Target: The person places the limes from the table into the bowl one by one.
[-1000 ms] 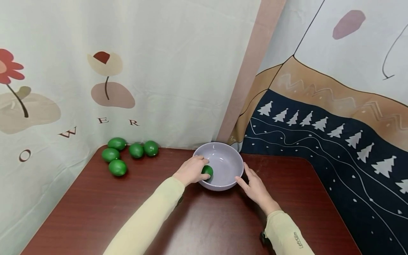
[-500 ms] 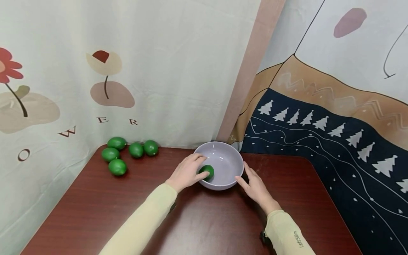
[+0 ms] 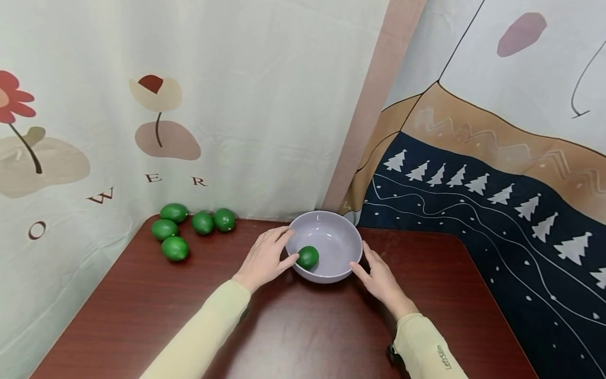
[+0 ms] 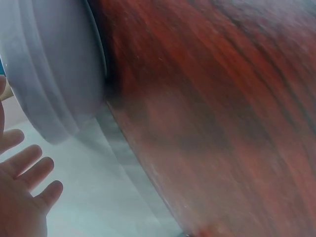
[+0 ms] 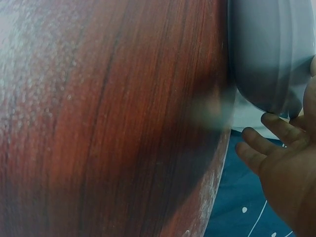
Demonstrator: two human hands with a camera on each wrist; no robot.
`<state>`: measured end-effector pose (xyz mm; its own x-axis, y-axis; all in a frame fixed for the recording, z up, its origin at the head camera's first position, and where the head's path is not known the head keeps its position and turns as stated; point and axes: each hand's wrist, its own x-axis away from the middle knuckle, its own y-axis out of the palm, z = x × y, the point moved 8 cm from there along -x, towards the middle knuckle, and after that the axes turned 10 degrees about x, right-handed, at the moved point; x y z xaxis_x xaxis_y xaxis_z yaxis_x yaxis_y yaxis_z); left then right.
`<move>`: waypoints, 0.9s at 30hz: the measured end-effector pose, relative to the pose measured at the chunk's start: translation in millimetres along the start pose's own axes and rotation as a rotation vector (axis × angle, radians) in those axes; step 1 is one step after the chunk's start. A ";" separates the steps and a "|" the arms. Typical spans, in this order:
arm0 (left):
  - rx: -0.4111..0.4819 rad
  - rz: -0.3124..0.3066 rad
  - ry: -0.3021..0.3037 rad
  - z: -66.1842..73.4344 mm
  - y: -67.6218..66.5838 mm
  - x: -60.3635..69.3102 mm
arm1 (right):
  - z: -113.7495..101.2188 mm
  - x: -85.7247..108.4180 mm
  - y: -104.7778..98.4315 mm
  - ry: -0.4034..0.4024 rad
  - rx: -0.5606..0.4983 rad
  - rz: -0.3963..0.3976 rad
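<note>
A pale purple bowl (image 3: 331, 245) stands toward the back of the table, with one green lime (image 3: 308, 257) lying inside at its left. My left hand (image 3: 265, 258) is beside the bowl's left rim, fingers spread and holding nothing; the thumb tip comes close to the lime, and whether they touch is unclear. In the left wrist view, its fingers extend past the bowl's side (image 4: 54, 69). At the bowl's right, my right hand (image 3: 381, 281) rests against the rim, thumb at the near edge and extended fingers along the outside. The right wrist view shows fingertips by the bowl's wall (image 5: 266, 54).
Several green limes (image 3: 175, 248) lie at the back left corner of the dark red wooden table (image 3: 303, 337). Behind the table hangs a white curtain (image 3: 265, 105) with printed flowers; a dark blue printed cloth (image 3: 454, 210) hangs at the right.
My left hand has let go of the lime and drawn back leftward out of the bowl. The lime stays inside the bowl. My right hand has kept its place at the rim.
</note>
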<state>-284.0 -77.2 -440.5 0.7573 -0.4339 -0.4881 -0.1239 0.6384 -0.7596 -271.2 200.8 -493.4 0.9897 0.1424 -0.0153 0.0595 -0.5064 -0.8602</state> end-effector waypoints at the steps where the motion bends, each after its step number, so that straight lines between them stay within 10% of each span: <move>1: -0.003 0.000 -0.007 -1.8 -0.7 1.4 | -0.1 0.0 0.0 -0.001 0.000 0.001; 27: -0.081 0.033 -0.093 -39.9 -26.7 31.1 | 1.2 -0.6 1.1 -0.001 -0.013 0.010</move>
<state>-282.7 -133.1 -452.5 0.8078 -0.3500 -0.4742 -0.1986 0.5960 -0.7781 -271.9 201.2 -495.0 0.9901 0.1379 -0.0241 0.0514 -0.5185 -0.8536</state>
